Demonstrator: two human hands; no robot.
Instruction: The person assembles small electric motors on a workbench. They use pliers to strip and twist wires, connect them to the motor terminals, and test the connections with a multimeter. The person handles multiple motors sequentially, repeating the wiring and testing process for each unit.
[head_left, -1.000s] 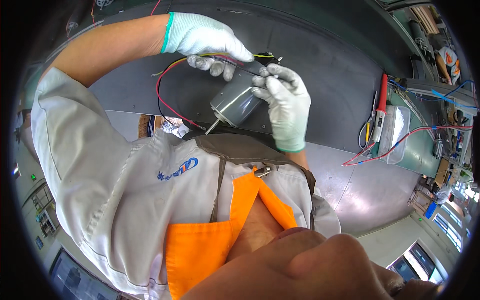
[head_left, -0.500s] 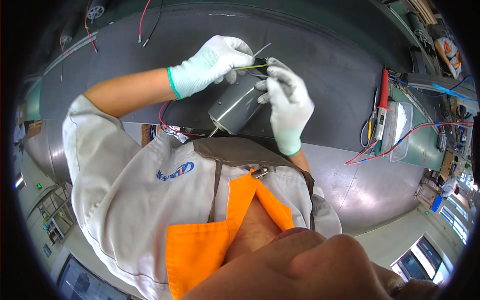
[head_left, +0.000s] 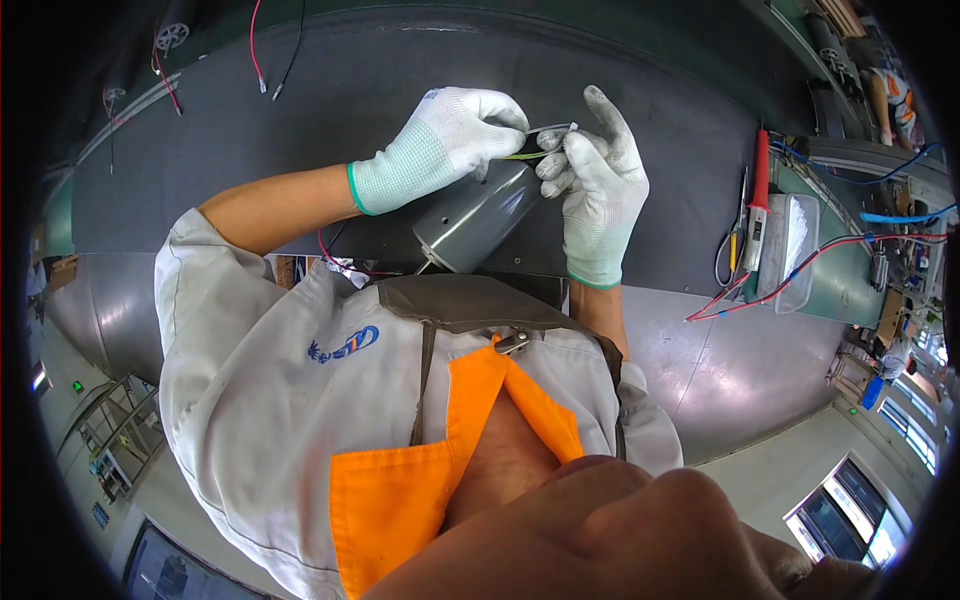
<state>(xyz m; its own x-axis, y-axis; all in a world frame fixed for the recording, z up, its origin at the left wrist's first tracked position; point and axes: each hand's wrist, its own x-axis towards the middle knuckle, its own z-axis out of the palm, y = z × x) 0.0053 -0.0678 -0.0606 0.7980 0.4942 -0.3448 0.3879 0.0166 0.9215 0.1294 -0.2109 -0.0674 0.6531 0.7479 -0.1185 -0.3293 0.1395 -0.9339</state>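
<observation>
Apparently mid-job, the left gloved hand (head_left: 445,140) and right gloved hand (head_left: 592,190) pinched thin wire ends (head_left: 548,130) above the grey cylindrical metal motor (head_left: 478,215); joining seemed unfinished.

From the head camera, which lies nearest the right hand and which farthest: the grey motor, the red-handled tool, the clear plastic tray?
1. Grey motor: touching the right hand, on its left.
2. Red-handled tool: to its right, on the mat.
3. Clear plastic tray: just beyond the tool, farther right.
</observation>
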